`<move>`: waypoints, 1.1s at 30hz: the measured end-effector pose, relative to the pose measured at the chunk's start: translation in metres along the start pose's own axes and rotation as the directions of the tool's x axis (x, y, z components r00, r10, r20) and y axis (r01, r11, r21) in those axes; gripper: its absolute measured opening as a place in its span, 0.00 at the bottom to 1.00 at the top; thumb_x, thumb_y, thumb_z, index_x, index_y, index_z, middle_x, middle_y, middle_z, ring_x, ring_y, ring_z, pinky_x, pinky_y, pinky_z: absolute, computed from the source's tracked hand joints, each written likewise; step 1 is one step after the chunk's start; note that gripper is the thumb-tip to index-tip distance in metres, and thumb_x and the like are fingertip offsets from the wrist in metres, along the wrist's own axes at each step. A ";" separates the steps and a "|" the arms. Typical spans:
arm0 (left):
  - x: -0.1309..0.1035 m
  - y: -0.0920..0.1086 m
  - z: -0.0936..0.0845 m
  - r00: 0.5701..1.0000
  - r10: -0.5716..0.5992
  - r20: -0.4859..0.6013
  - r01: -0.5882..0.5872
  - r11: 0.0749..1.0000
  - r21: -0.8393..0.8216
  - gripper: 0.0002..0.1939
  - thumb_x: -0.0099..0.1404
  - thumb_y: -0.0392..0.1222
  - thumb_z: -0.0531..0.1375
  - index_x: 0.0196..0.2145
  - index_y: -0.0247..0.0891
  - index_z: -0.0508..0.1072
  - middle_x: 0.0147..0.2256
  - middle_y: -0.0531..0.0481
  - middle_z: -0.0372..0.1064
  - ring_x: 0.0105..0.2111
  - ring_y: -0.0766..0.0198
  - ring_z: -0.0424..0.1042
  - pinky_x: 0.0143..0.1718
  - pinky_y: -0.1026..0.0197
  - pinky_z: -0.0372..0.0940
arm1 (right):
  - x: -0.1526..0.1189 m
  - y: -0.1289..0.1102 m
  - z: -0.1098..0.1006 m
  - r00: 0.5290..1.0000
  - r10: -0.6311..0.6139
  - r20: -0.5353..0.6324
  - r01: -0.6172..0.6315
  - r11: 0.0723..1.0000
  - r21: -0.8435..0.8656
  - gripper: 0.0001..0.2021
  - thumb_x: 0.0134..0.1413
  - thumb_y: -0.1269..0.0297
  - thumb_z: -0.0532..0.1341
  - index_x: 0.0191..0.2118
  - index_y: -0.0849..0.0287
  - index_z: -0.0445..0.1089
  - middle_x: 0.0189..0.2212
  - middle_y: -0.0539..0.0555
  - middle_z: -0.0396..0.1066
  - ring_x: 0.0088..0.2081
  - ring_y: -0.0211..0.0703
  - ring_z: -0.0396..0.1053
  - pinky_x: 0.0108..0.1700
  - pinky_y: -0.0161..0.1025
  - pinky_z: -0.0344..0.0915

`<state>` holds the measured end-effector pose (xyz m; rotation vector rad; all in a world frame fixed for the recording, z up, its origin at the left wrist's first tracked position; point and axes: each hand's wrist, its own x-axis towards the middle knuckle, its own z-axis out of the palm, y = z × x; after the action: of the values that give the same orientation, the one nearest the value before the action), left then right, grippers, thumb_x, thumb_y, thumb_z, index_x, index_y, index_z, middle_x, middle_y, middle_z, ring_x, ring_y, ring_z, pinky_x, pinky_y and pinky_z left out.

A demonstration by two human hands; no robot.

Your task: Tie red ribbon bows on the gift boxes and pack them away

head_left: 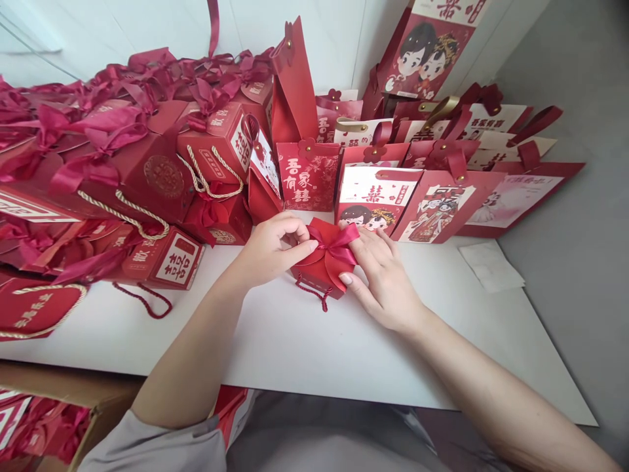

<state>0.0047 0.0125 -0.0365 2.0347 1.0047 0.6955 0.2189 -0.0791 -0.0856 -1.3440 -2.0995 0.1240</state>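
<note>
A small red gift box (324, 275) with a dark red cord handle stands on the white table in front of me. On its top sits a tied crimson ribbon bow (339, 242). My left hand (280, 246) is at the bow's left side, thumb and forefinger pinched on the ribbon. Along the box's right side lies my right hand (381, 275), its thumb against the near right edge and its fingers reaching behind the bow. The far tips of those fingers are partly hidden by the ribbon.
Stacks of red gift boxes (142, 164) with bows crowd the left. Several red and white gift bags (368, 190) stand along the back. A white tissue (491, 265) lies at right on the table (344, 360). A cardboard carton (73, 383) with more boxes is below left.
</note>
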 end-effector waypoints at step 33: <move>-0.005 0.009 -0.008 0.971 -0.141 0.194 0.154 0.987 -0.052 0.13 0.63 0.40 0.61 0.25 0.38 0.61 0.19 0.60 0.49 0.20 0.73 0.48 0.22 0.66 0.45 | -0.003 -0.004 0.002 0.996 0.087 -0.005 -0.087 0.996 0.032 0.23 0.73 0.52 0.48 0.61 0.61 0.66 0.69 0.70 0.57 0.65 0.63 0.62 0.62 0.62 0.62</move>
<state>0.0000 0.0080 -0.0255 1.9053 0.9950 0.4412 0.2156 -0.0831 -0.0866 -1.4156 -2.0260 0.1881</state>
